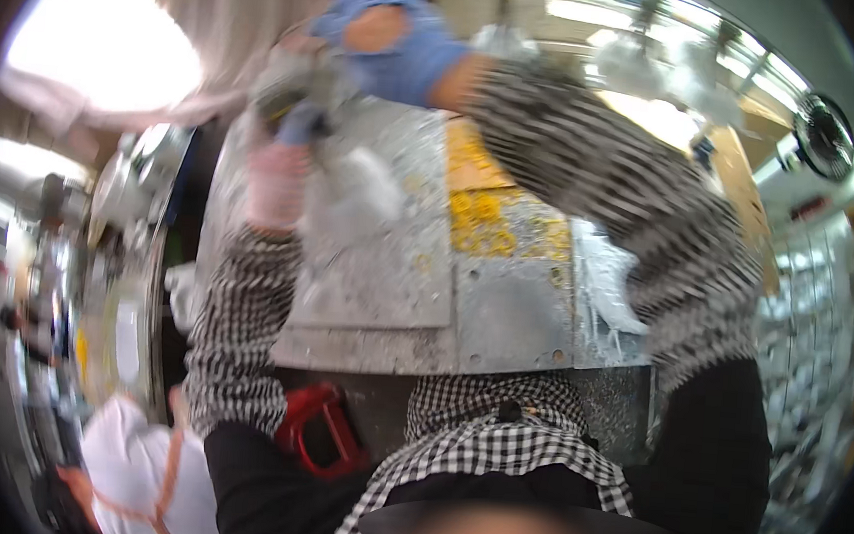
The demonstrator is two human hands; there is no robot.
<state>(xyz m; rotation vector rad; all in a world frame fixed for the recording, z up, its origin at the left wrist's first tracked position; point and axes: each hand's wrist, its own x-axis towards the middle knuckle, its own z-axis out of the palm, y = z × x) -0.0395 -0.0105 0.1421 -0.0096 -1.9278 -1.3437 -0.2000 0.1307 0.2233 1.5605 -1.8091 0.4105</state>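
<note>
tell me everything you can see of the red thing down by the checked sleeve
The red thing is a glossy, plastic-looking frame or loop handle with a dark opening in its middle. It sits low in the picture, under the near edge of the grey metal plate and just right of the checked sleeve. Neither hand touches it; what it belongs to is hidden.

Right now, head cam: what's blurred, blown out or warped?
Head view: both raised hands are motion-smeared, the right hand in its blue glove and the left hand; the bright patch at upper left is blown out; the metal plate keeps sharper detail; fisheye bends everything near the dark rim.
</note>
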